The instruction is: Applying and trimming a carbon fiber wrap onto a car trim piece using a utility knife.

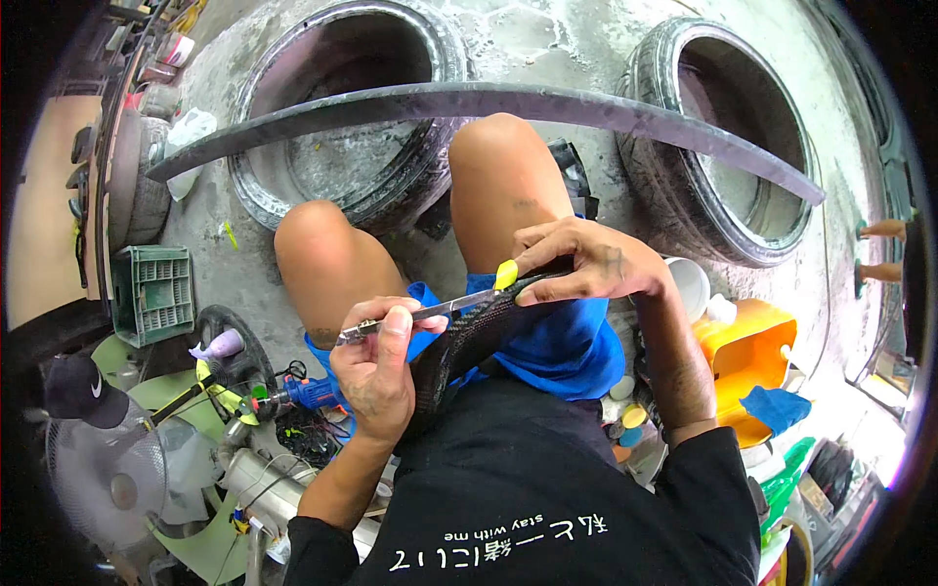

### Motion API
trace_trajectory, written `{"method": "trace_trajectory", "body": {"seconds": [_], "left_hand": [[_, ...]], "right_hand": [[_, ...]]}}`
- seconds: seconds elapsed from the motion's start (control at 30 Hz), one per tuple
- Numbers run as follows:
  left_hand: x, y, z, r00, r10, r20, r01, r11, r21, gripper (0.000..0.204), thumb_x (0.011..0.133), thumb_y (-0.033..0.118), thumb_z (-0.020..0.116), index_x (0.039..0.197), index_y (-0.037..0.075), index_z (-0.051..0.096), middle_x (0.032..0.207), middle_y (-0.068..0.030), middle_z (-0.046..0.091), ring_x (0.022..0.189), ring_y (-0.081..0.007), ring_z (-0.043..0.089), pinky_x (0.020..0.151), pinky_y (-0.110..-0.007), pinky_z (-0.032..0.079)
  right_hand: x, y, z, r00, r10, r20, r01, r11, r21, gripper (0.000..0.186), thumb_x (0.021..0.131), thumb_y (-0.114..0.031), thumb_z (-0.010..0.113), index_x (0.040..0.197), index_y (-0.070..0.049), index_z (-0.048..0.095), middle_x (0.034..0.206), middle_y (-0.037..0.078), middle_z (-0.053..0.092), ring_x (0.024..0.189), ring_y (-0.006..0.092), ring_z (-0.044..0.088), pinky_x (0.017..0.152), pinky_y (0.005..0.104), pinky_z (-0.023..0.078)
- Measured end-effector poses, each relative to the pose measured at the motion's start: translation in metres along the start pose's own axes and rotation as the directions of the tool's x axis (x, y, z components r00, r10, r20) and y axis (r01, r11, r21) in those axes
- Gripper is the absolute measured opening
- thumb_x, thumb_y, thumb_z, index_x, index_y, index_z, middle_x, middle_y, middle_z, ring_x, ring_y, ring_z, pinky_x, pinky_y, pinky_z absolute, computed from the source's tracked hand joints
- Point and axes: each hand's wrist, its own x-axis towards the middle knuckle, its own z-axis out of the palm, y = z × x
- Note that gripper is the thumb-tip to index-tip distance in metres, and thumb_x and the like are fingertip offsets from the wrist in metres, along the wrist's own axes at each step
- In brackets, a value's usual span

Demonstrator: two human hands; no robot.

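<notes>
My left hand (376, 381) is closed around the handle of a slim metal utility knife (425, 314), thumb along its top. Its blade points right and reaches a small yellow strip (505, 274), which looks like tape, at the edge of a black woven-textured curved piece (486, 337). That piece rests across my lap, its lower end against my shirt. My right hand (598, 262) grips its far end between thumb and fingers, with the forefinger beside the yellow strip. Whether the blade touches the strip or only lies next to it, I cannot tell.
A long black curved strip (508, 101) spans two tires, left (256, 107) and right (640, 107). At left are a green crate (154, 298), a blue power tool (311, 393) and a fan (117, 479). An orange cut-open container (747, 332) stands right.
</notes>
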Motion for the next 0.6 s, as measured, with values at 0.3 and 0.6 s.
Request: {"method": "trace_trajectory", "body": {"seconds": [0.3, 0.6], "left_hand": [[0.001, -0.005, 0.004, 0.994, 0.103, 0.046, -0.101, 0.994, -0.043, 0.016, 0.105, 0.012, 0.052, 0.107, -0.003, 0.055, 0.096, -0.0143, 0.06, 0.083, -0.0249, 0.068, 0.084, -0.051, 0.062], [0.001, -0.006, 0.001, 0.957, 0.236, 0.169, -0.265, 0.947, 0.18, 0.014, 0.104, 0.007, 0.049, 0.106, -0.006, 0.054, 0.099, -0.0178, 0.058, 0.084, -0.0275, 0.069, 0.084, -0.049, 0.062]], "right_hand": [[0.003, 0.011, 0.001, 0.998, -0.069, -0.017, 0.069, 0.997, 0.023, 0.029, 0.09, -0.02, 0.075, 0.11, 0.001, 0.072, 0.088, 0.009, 0.06, 0.082, 0.021, 0.056, 0.072, 0.0359, 0.043], [0.004, 0.012, -0.001, 0.995, -0.095, -0.036, 0.095, 0.995, -0.007, 0.029, 0.089, -0.018, 0.074, 0.111, 0.0, 0.072, 0.087, 0.009, 0.058, 0.079, 0.0216, 0.056, 0.069, 0.0351, 0.043]]}}
